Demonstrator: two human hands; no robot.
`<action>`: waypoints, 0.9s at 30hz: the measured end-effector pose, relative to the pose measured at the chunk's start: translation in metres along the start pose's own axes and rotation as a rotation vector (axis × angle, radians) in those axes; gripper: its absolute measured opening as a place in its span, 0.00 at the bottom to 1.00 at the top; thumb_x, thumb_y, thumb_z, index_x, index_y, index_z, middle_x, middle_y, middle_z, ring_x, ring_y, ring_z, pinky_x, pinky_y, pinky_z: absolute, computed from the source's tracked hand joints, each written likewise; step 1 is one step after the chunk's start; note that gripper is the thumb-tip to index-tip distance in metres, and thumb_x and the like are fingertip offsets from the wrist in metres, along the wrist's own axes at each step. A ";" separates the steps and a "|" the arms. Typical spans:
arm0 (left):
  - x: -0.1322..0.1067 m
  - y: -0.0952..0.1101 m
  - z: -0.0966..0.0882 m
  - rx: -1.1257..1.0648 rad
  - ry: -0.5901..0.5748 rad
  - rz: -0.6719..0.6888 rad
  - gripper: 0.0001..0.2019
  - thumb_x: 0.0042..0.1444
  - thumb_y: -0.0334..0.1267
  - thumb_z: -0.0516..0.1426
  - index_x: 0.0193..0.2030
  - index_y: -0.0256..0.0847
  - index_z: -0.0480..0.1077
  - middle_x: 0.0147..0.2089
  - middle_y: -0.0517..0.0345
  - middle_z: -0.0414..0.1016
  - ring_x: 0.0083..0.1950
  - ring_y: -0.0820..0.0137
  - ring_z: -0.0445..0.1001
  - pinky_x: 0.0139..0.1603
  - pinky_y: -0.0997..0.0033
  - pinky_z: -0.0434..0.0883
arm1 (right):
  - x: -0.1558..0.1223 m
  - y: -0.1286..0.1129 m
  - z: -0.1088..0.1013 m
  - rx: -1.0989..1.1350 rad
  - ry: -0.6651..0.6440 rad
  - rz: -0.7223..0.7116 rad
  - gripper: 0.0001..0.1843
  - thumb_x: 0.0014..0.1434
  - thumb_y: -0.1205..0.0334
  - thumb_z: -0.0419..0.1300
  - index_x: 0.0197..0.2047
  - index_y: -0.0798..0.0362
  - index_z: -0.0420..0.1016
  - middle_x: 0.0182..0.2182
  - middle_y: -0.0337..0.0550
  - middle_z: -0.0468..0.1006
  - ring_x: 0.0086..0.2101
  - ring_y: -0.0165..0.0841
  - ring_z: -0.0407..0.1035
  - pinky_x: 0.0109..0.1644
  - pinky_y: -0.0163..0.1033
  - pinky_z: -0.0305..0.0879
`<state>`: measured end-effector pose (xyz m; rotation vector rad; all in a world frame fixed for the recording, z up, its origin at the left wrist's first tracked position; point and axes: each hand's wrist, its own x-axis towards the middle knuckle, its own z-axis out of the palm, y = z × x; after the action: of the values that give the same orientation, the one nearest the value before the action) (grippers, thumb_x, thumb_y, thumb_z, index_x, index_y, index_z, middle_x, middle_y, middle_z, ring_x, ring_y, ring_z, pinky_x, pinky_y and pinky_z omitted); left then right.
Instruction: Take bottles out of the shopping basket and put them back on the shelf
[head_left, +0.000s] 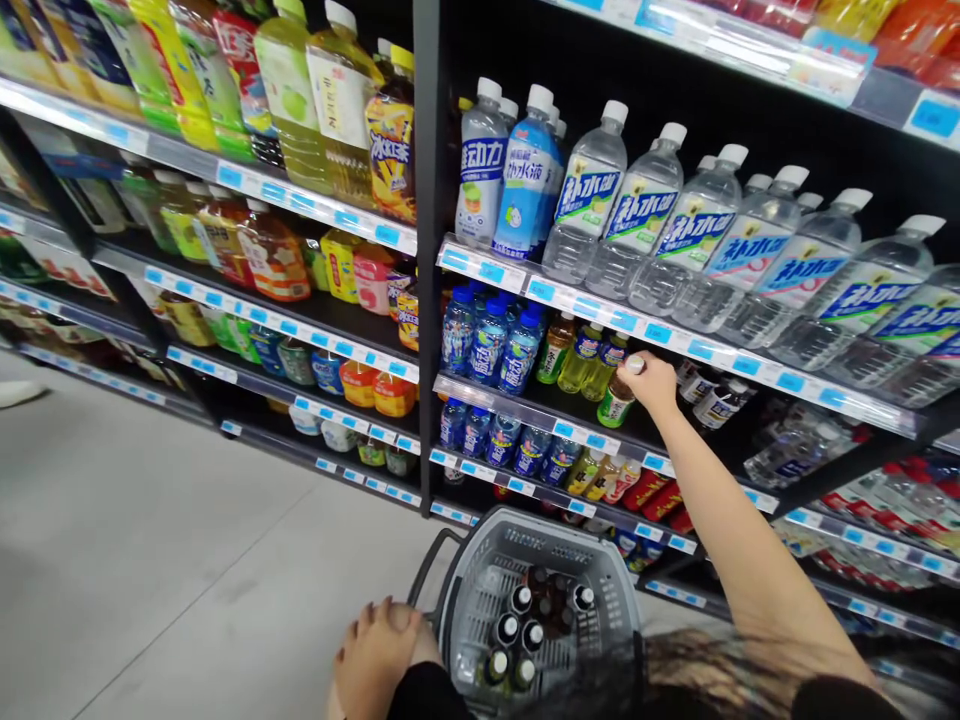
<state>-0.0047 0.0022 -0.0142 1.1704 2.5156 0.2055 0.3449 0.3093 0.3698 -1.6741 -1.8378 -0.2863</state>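
Observation:
My right hand [651, 385] reaches onto a middle shelf, its fingers closed around the white-capped top of a small drink bottle with a green label [616, 407]. The bottle tilts at the shelf's front. Low in the view, my left hand [379, 645] is closed at the dark handle [429, 562] of a grey shopping basket [491, 540]; part of its grip is hidden. Inside the basket stand several dark bottles [508, 629] with white caps. Dark hair strands cover the basket's lower right part.
Blue-capped bottles [489, 340] and yellow-green bottles [579, 362] stand left of my right hand. Large clear bottles [690, 235] line the shelf above. A black upright [429, 250] divides the shelves. Grey floor [187, 540] lies left. A white shoe [22, 393] shows at the left edge.

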 end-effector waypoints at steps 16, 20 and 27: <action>0.004 0.004 0.010 0.045 -0.038 -0.040 0.36 0.60 0.54 0.43 0.69 0.38 0.65 0.72 0.42 0.64 0.70 0.48 0.62 0.66 0.46 0.61 | -0.010 0.065 0.055 0.574 -0.131 0.321 0.29 0.63 0.37 0.56 0.58 0.48 0.74 0.56 0.47 0.80 0.56 0.41 0.73 0.65 0.48 0.65; 0.003 0.005 0.009 0.063 -0.042 -0.042 0.37 0.59 0.55 0.43 0.70 0.37 0.64 0.72 0.41 0.63 0.70 0.47 0.62 0.66 0.46 0.62 | -0.046 0.070 0.079 0.507 -0.302 0.359 0.42 0.53 0.45 0.70 0.65 0.52 0.62 0.56 0.52 0.79 0.55 0.44 0.75 0.62 0.48 0.69; 0.007 0.006 0.014 0.092 -0.027 -0.039 0.38 0.58 0.56 0.42 0.69 0.36 0.65 0.72 0.39 0.63 0.70 0.45 0.63 0.65 0.46 0.64 | -0.063 0.038 0.096 0.165 -0.258 0.226 0.37 0.54 0.43 0.70 0.59 0.57 0.65 0.46 0.59 0.83 0.48 0.51 0.79 0.49 0.46 0.73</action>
<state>0.0005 0.0114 -0.0277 1.1498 2.5455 0.0637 0.3518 0.3170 0.2494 -1.8472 -1.7736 0.1797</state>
